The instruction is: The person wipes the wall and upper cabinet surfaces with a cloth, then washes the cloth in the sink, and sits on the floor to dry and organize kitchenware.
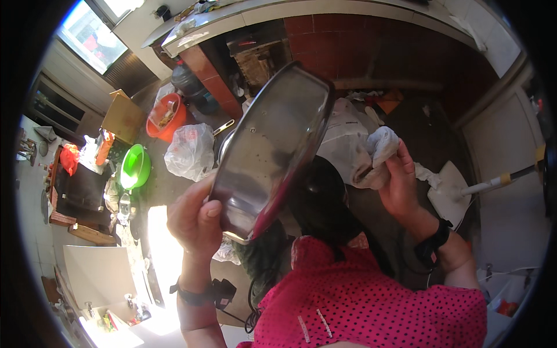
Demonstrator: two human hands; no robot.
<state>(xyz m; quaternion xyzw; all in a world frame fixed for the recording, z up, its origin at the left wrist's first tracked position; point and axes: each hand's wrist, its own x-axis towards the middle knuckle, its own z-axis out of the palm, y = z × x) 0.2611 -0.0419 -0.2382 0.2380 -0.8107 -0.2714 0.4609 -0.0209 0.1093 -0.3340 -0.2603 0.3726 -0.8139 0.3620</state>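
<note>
A long, shiny metal pan or tray [272,139] with rounded corners is tilted up in front of me. My left hand [198,217] grips its near left corner, thumb on the inner or outer face; which face cannot be told. A few small drops or specks dot its surface. To the right of the pan, my right hand [400,182] holds a crumpled pale cloth [376,161], stained in places, bunched between thumb and fingers. The cloth is apart from the pan. Both wrists wear dark straps.
An orange basin [179,124], a filled clear plastic bag [190,152], a green basin [135,166] and a cardboard box [124,117] stand on the floor at left. Ahead runs a tiled counter [261,15]; a white stand base [450,193] is at right. White bags [343,130] lie beyond the pan.
</note>
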